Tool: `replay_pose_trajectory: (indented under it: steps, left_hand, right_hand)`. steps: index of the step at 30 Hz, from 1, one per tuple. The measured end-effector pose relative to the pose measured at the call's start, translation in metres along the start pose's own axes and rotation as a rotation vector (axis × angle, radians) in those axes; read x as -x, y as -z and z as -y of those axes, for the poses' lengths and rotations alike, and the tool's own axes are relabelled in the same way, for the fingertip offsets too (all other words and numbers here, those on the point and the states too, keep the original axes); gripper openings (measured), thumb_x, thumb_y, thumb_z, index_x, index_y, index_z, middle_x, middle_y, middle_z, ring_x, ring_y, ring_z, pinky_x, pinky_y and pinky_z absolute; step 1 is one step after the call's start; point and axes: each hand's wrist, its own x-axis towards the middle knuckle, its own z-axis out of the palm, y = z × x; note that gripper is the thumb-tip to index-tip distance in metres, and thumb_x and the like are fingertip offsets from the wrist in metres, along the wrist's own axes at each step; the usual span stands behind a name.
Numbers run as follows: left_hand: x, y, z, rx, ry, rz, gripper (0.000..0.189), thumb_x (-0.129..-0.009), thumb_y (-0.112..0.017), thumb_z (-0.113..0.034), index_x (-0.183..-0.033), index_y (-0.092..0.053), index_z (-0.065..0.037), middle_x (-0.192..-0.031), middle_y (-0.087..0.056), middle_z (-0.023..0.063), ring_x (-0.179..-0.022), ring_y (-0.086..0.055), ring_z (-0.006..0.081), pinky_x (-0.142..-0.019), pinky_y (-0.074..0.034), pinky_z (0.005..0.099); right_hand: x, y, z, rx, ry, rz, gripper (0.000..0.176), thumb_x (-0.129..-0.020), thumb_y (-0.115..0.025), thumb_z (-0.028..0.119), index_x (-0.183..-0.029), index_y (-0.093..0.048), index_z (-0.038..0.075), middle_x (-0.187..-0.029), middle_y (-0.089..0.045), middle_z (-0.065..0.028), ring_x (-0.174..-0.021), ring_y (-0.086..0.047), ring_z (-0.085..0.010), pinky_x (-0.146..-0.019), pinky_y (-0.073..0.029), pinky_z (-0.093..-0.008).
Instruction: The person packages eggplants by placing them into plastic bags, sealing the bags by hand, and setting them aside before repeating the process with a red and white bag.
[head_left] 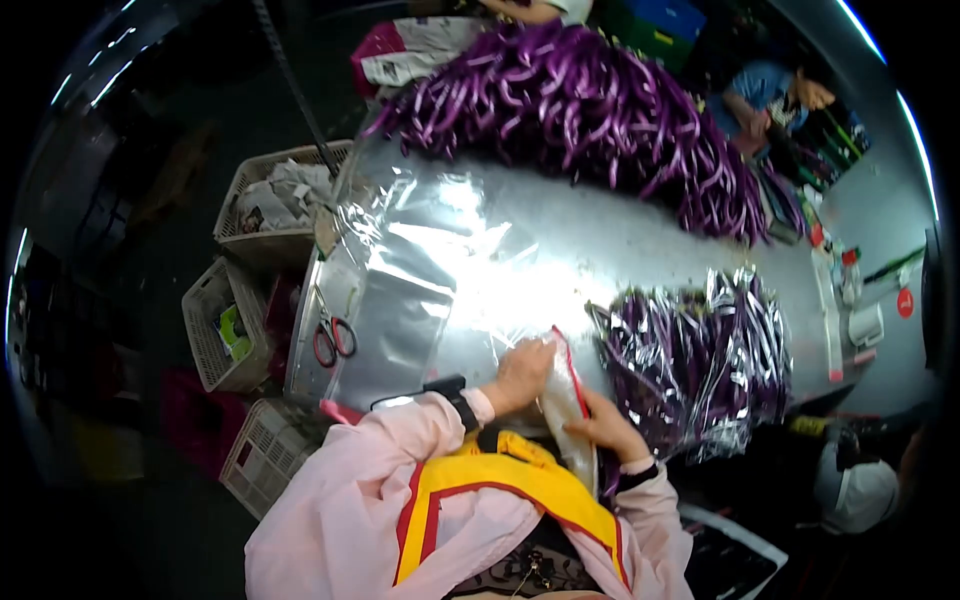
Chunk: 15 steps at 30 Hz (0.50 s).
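In the head view, a whitish, see-through plastic bag [562, 402] with a red edge is held close to my body at the table's front. My left hand [524, 376] grips its upper end with fingers closed. Lower down, my right hand [608, 427] pinches its right side. What the bag contains, if anything, I cannot make out; a bit of purple shows below my right hand. Just right of my hands lie several long purple eggplants packed in clear bags [695, 365]. Flat clear plastic sheets or bags [400, 310] lie on the table to the left.
Loose long eggplants [570, 100] are heaped along the far side of the metal table [620, 245]. Red-handled scissors [333, 338] lie near the left edge. White plastic crates [228, 335] stand beyond it. Other people [765, 100] are at the far side and right.
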Motion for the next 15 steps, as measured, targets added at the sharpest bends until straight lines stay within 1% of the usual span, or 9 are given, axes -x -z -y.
replay_pose_trajectory:
  steps: [1, 2, 7, 9, 10, 12, 13, 14, 15]
  left_hand:
    - [0.005, -0.007, 0.002, 0.030, 0.027, 0.044, 0.032, -0.080, -0.060, -0.006, -0.111, -0.065, -0.005, -0.090, -0.061, 0.0146, -0.083, -0.063, 0.0345, -0.074, -0.052, 0.0444]
    - [-0.002, -0.004, -0.008, 0.003, -0.033, 0.129, 0.026, -0.080, -0.061, -0.008, -0.106, -0.064, -0.005, -0.088, -0.061, 0.0141, -0.083, -0.063, 0.0345, -0.074, -0.052, 0.0444]
    - [0.002, -0.013, -0.023, 0.113, -0.067, 0.104, 0.020, -0.079, -0.062, -0.011, -0.098, -0.060, -0.006, -0.086, -0.058, 0.0137, -0.083, -0.062, 0.0342, -0.072, -0.050, 0.0431]
    - [0.004, -0.012, -0.030, 0.208, -0.077, 0.156, 0.025, -0.083, -0.063, -0.015, -0.106, -0.062, -0.005, -0.088, -0.057, 0.0139, -0.084, -0.061, 0.0347, -0.074, -0.050, 0.0430]
    - [-0.003, -0.003, -0.025, 0.185, -0.066, 0.121, 0.025, -0.083, -0.063, -0.015, -0.106, -0.062, -0.005, -0.088, -0.057, 0.0139, -0.084, -0.061, 0.0347, -0.074, -0.050, 0.0430]
    - [-0.004, 0.007, -0.029, 0.216, 0.019, 0.209, 0.038, -0.087, -0.067, -0.023, -0.119, -0.060, -0.004, -0.101, -0.058, 0.0156, -0.096, -0.059, 0.0355, -0.085, -0.049, 0.0449]
    - [-0.002, 0.013, -0.020, 0.105, 0.147, -0.198, 0.056, -0.085, -0.075, -0.035, -0.128, -0.057, -0.005, -0.114, -0.056, 0.0148, -0.108, -0.055, 0.0333, -0.093, -0.045, 0.0444]
    - [0.000, 0.000, -0.011, 0.105, 0.148, -0.196, 0.056, -0.085, -0.075, -0.035, -0.128, -0.057, -0.005, -0.114, -0.056, 0.0148, -0.108, -0.055, 0.0333, -0.093, -0.045, 0.0444]
    - [-0.003, -0.021, 0.008, 0.291, 0.596, -0.366, 0.063, -0.082, -0.078, -0.041, -0.129, -0.056, -0.005, -0.119, -0.056, 0.0138, -0.113, -0.053, 0.0320, -0.094, -0.044, 0.0427]
  right_hand:
    - [0.007, -0.009, 0.006, 0.027, -0.040, 0.008, 0.068, -0.077, -0.076, 0.017, -0.138, -0.052, -0.001, -0.122, -0.065, -0.0228, -0.114, -0.061, -0.0332, -0.101, -0.047, -0.0393]
    - [-0.008, -0.001, 0.015, 0.095, -0.035, 0.018, 0.068, -0.078, -0.077, 0.016, -0.139, -0.051, -0.001, -0.123, -0.065, -0.0201, -0.113, -0.062, -0.0263, -0.101, -0.047, -0.0368]
    - [-0.039, 0.000, -0.008, 0.087, 0.006, -0.036, 0.067, -0.079, -0.078, 0.019, -0.137, -0.052, -0.001, -0.123, -0.065, -0.0190, -0.112, -0.061, -0.0245, -0.099, -0.047, -0.0356]
    - [-0.037, -0.007, -0.038, 0.056, 0.084, -0.269, 0.072, -0.079, -0.079, 0.020, -0.138, -0.046, -0.005, -0.121, -0.064, -0.0172, -0.113, -0.060, -0.0225, -0.098, -0.048, -0.0338]
    - [-0.046, -0.003, -0.035, 0.072, 0.117, -0.246, 0.072, -0.079, -0.079, 0.020, -0.138, -0.046, -0.005, -0.121, -0.064, -0.0172, -0.113, -0.060, -0.0225, -0.098, -0.048, -0.0338]
    - [-0.038, 0.001, -0.036, 0.060, -0.072, -0.297, 0.077, -0.077, -0.081, 0.014, -0.139, -0.042, -0.007, -0.120, -0.065, -0.0161, -0.108, -0.062, -0.0204, -0.093, -0.051, -0.0319]
    - [-0.037, 0.014, -0.011, -0.103, -0.228, -0.168, 0.077, -0.073, -0.083, 0.009, -0.139, -0.044, -0.007, -0.116, -0.067, -0.0153, -0.099, -0.066, -0.0189, -0.085, -0.055, -0.0304]
    - [-0.031, 0.016, -0.003, -0.105, -0.229, -0.167, 0.077, -0.073, -0.083, 0.009, -0.139, -0.044, -0.007, -0.116, -0.067, -0.0153, -0.099, -0.066, -0.0189, -0.085, -0.055, -0.0304]
    - [-0.031, 0.018, 0.004, -0.215, -0.206, -0.159, 0.080, -0.070, -0.085, 0.010, -0.138, -0.046, -0.009, -0.114, -0.068, -0.0159, -0.097, -0.067, -0.0195, -0.084, -0.056, -0.0312]
